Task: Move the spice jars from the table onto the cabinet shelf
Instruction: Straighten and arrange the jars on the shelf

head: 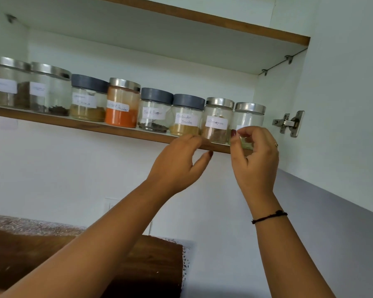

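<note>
Several labelled spice jars stand in a row on the wooden-edged cabinet shelf (78, 125). At the right end are the coriander powder jar (186, 115), the cinnamon jar (218, 119) and a last steel-lidded jar (249, 115). My left hand (179, 164) hovers just below the shelf edge, under the coriander and cinnamon jars, fingers apart and holding nothing. My right hand (255, 155) is raised in front of the last jar, its fingers curled loosely near the glass and hiding the label. I cannot tell whether they touch it.
An orange powder jar (122, 104), a black pepper jar (155, 110) and larger steel-lidded jars (50, 91) fill the shelf leftward. A door hinge (289, 123) sits on the cabinet's right wall. A dark wooden surface (116, 265) lies below. An upper shelf (202, 20) hangs overhead.
</note>
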A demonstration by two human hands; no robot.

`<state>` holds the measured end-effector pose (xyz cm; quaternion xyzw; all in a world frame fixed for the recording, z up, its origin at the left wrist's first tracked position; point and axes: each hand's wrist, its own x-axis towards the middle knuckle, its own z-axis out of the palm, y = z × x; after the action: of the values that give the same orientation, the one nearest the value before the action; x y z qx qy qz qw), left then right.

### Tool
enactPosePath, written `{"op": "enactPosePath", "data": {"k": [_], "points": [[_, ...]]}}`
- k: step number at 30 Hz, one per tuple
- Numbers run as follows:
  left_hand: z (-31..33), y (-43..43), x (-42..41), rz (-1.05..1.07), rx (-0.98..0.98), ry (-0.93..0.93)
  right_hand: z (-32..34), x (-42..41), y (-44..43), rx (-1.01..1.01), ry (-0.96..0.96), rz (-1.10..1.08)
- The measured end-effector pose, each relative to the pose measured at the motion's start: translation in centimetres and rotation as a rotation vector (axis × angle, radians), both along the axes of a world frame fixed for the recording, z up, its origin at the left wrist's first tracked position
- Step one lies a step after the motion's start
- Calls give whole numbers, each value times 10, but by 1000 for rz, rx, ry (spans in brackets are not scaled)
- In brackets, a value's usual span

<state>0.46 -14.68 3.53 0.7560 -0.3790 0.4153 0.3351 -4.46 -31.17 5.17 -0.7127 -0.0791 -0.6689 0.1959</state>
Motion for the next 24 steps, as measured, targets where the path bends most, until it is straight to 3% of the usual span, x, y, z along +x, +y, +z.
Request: {"op": "enactPosePath", "data": {"k": [11,24], "points": [[13,147,-3,61,-211,-10,16,15,138,-100,-53,184],[58,330,39,176,-259,-104,44,62,309,-173,-57,264]]}}
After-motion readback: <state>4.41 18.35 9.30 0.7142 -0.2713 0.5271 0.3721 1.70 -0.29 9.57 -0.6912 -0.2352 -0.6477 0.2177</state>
